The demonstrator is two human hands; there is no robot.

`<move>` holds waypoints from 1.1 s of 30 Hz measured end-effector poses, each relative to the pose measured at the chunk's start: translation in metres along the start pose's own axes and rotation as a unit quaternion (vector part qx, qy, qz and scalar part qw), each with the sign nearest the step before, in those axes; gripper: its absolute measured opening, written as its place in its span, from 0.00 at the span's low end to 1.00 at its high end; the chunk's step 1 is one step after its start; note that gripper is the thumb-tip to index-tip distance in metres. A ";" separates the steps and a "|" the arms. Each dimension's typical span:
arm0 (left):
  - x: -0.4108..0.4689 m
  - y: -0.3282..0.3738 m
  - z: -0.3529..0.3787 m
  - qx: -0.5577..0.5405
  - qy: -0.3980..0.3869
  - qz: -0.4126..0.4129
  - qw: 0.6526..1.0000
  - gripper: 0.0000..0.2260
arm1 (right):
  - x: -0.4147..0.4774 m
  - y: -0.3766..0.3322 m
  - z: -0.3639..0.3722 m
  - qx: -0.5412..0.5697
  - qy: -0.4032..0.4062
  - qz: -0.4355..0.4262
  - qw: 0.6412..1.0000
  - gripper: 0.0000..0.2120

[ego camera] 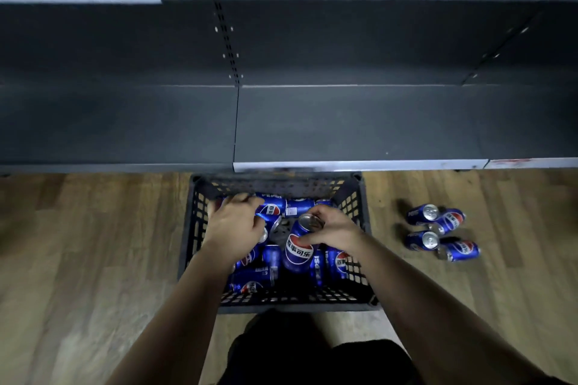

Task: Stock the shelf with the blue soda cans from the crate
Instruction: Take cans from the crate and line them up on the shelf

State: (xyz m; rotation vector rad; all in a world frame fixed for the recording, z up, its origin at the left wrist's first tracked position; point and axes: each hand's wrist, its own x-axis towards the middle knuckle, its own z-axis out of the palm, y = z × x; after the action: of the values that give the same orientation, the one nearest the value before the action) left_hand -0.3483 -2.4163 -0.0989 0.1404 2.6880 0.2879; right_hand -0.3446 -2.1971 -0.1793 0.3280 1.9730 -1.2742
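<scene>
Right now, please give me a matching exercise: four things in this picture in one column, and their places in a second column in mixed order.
Column A
1. black plastic crate
2. group of four Pepsi cans
3. single Pepsi can
4. grey metal shelf

Column B
a. gripped by the right hand
b. on the wooden floor, right of the crate
c. behind the crate
d. on the floor, in front of the shelf, with many cans inside

Pairs: 1-d, 2-b, 3-a, 4-c
</scene>
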 end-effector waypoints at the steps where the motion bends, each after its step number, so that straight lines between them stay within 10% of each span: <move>1: -0.008 0.008 -0.023 0.001 0.002 0.003 1.000 0.18 | -0.017 -0.018 -0.008 0.003 0.003 0.001 1.000 0.28; 8: -0.055 0.060 -0.168 0.008 0.033 0.040 0.999 0.19 | -0.121 -0.137 -0.068 0.034 0.037 -0.022 0.998 0.37; 17: -0.083 0.110 -0.334 0.047 0.136 0.126 0.981 0.17 | -0.250 -0.299 -0.157 0.035 0.063 -0.123 0.990 0.20; 33: -0.078 0.171 -0.488 0.030 0.340 0.189 0.921 0.16 | -0.366 -0.436 -0.268 0.094 0.199 -0.315 0.923 0.24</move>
State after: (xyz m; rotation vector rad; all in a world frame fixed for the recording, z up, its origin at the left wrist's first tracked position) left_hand -0.4775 -2.3487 0.4032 0.7001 3.3473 0.4324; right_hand -0.4646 -2.1068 0.4317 0.0304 2.4126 -1.9335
